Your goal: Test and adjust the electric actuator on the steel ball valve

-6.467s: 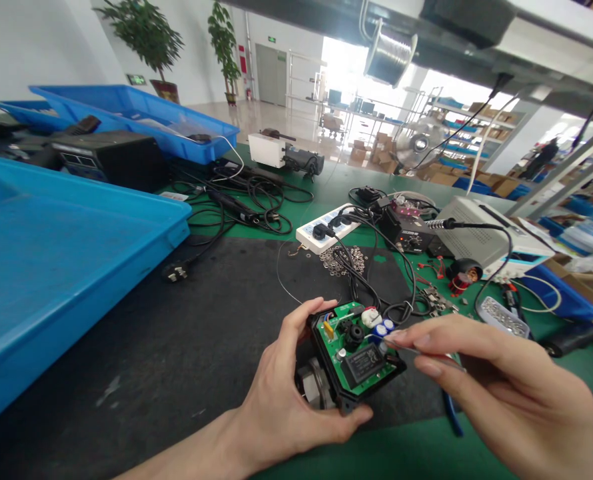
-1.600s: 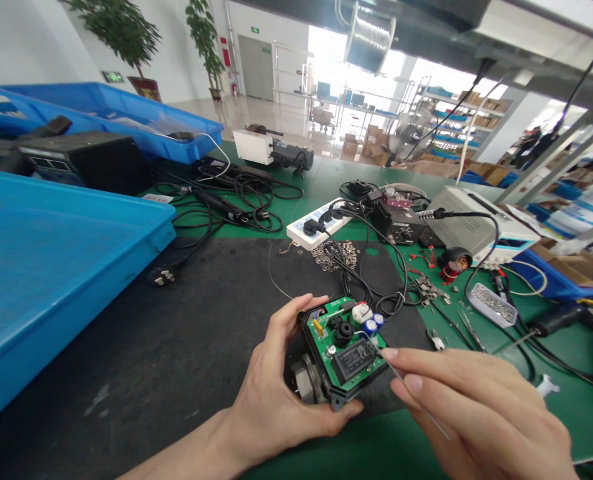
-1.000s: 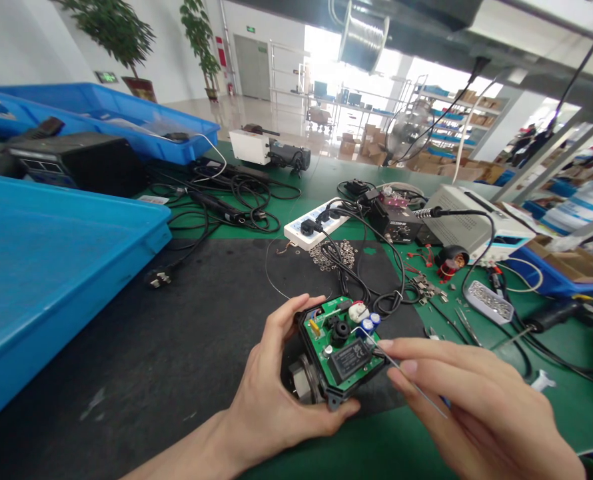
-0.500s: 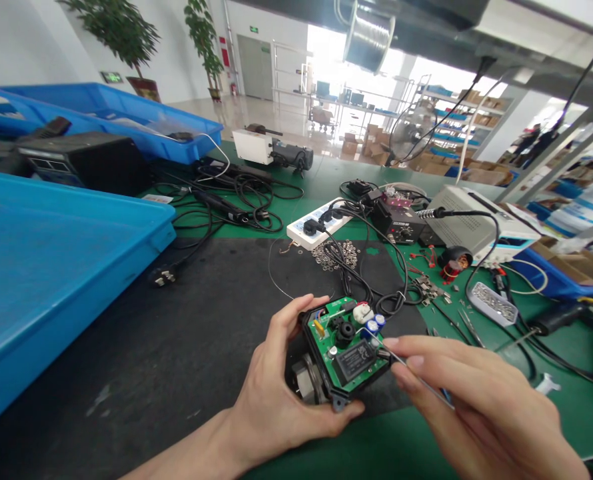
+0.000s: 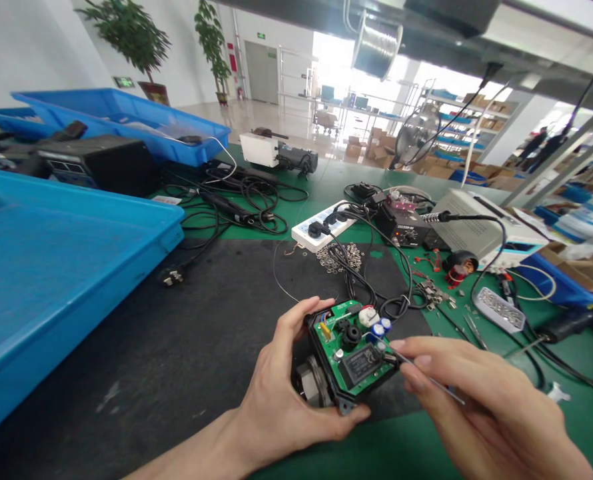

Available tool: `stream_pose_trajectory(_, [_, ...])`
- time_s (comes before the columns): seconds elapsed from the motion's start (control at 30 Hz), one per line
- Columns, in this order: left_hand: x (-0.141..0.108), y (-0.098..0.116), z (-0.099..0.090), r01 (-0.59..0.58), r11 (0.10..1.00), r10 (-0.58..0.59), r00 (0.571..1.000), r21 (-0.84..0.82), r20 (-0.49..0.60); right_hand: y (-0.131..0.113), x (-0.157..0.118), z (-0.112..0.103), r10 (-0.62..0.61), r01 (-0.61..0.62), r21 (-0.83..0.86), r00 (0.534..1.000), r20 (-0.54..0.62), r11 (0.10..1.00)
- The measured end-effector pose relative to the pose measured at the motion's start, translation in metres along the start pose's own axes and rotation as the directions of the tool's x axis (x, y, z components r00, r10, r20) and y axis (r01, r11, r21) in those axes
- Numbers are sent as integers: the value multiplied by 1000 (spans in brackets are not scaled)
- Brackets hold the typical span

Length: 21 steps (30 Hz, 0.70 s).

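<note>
A black housing (image 5: 346, 405) with a green circuit board (image 5: 334, 347) inside is held tilted above the mat by my left hand (image 5: 276, 387), fingers wrapped round its left side. The board carries a black block, blue-topped capacitors and a round black part. A metal fitting (image 5: 308, 383) shows at the housing's lower left. My right hand (image 5: 486, 393) pinches a thin metal tool (image 5: 444, 387) with a bent tip. That tip is over the board, near the round black part and the capacitors; whether it touches anything is unclear.
A large blue tray (image 5: 76, 207) stands at the left. Behind the hands are a white power strip (image 5: 304, 231), small metal rings (image 5: 354, 259) and cables. At the right lie a soldering iron (image 5: 439, 217), a tray of small parts (image 5: 499, 310) and a screwdriver (image 5: 566, 325).
The whole view has shifted slightly, so everything appears a little further right. Both hands keep their grips, and the tool's tip stays over the same area of the board.
</note>
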<state>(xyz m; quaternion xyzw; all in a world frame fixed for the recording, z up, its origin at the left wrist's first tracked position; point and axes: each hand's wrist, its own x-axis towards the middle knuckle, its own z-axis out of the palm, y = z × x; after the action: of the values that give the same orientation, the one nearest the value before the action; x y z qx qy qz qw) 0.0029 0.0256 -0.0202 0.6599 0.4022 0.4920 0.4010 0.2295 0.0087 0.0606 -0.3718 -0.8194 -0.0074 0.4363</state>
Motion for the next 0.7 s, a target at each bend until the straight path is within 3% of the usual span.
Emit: stream_pose_trajectory(0.7, [1, -1, -1, 10, 1000, -10, 1000, 6, 11, -1, 5, 5, 32, -29, 75, 999, -32, 997])
